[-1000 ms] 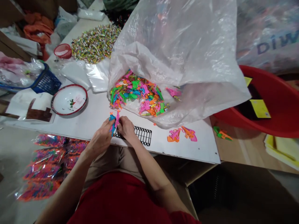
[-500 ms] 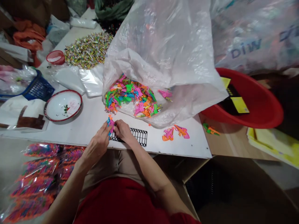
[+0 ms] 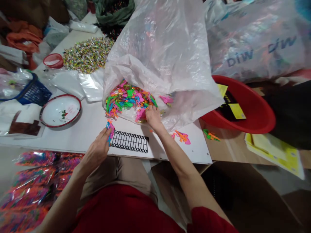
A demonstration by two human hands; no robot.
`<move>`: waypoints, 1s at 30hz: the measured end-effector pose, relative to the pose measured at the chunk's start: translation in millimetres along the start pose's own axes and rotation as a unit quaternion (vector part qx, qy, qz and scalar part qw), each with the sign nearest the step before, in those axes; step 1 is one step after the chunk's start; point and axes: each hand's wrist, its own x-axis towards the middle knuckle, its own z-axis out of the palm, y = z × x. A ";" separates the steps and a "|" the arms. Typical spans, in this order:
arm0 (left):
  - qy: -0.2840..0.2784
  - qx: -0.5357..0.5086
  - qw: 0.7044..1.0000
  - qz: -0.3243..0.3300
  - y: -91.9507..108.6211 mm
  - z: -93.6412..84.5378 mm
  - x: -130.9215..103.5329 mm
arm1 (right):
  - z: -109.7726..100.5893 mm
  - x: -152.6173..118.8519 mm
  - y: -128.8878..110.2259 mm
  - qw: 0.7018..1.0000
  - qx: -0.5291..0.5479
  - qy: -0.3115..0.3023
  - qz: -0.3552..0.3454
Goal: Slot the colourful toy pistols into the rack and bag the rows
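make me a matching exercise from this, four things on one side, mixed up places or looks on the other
Things
1. left hand
2. bowl
3. right hand
4. rack

Places and looks
A. black, lying flat on the table
B. reaching into the pile of bright pieces at the bag
C. holding blue and pink pieces
D. white inside, with a dark red rim

Right pairs: 1-C, 2-D, 3-B, 4-A

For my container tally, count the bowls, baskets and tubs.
4: blue basket at far left, white bowl beside it, small red basket beyond them, large red tub at right. Others may be hidden.
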 end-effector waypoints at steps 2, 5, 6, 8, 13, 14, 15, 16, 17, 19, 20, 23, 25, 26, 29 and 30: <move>-0.016 0.000 1.000 -0.006 4.0 -3.6 1.3 | -0.2 8.0 6.1 0.999 -0.023 -0.005 -0.022; -0.021 0.000 1.000 -0.021 10.1 -7.6 2.7 | -5.7 -1.5 2.3 0.999 0.003 0.020 -0.028; -0.017 0.001 1.000 -0.024 11.9 -8.1 3.0 | -8.2 -11.6 -3.4 0.998 0.032 0.038 -0.028; -0.012 0.002 1.000 -0.026 14.8 -7.8 3.3 | -9.5 -40.8 -23.9 0.987 0.141 0.064 -0.034; 0.015 0.011 1.000 -0.025 17.2 -3.9 3.8 | 28.9 -117.4 -106.7 0.872 0.488 -0.027 -0.025; 0.018 0.014 1.000 -0.021 16.9 -3.3 4.0 | 39.7 -125.0 -119.5 0.853 0.521 -0.036 -0.007; 0.020 0.017 1.000 -0.017 16.6 -2.8 4.2 | 49.3 -129.3 -129.0 0.841 0.540 -0.035 0.007; 0.022 0.020 0.999 -0.012 16.3 -2.5 4.3 | 56.8 -130.9 -135.2 0.837 0.547 -0.024 0.014; 0.024 0.023 0.999 -0.008 16.3 -2.2 4.4 | 62.1 -130.5 -138.5 0.840 0.543 -0.012 0.012; 0.029 0.028 0.999 -0.003 17.1 -1.6 4.4 | 66.0 -127.3 -139.7 0.863 0.506 -0.004 -0.016; 0.032 0.028 0.999 -0.003 17.9 -1.2 4.3 | 65.4 -125.9 -139.2 0.879 0.475 -0.012 -0.037; 0.027 0.020 0.999 -0.008 20.8 -0.5 4.0 | 58.5 -125.0 -140.4 0.927 0.359 -0.057 -0.096; 0.018 0.009 1.000 -0.014 21.5 -1.5 4.3 | 52.5 -125.5 -144.6 0.948 0.289 -0.078 -0.108; 0.015 0.001 1.000 -0.022 21.5 -2.7 4.8 | 49.6 -125.4 -147.2 0.955 0.263 -0.085 -0.105; -0.001 -0.030 0.997 -0.070 21.9 -7.8 7.5 | 42.4 -123.4 -152.9 0.967 0.214 -0.100 -0.095; -0.008 -0.041 0.995 -0.088 22.8 -9.1 8.5 | 40.7 -122.7 -153.5 0.968 0.205 -0.103 -0.098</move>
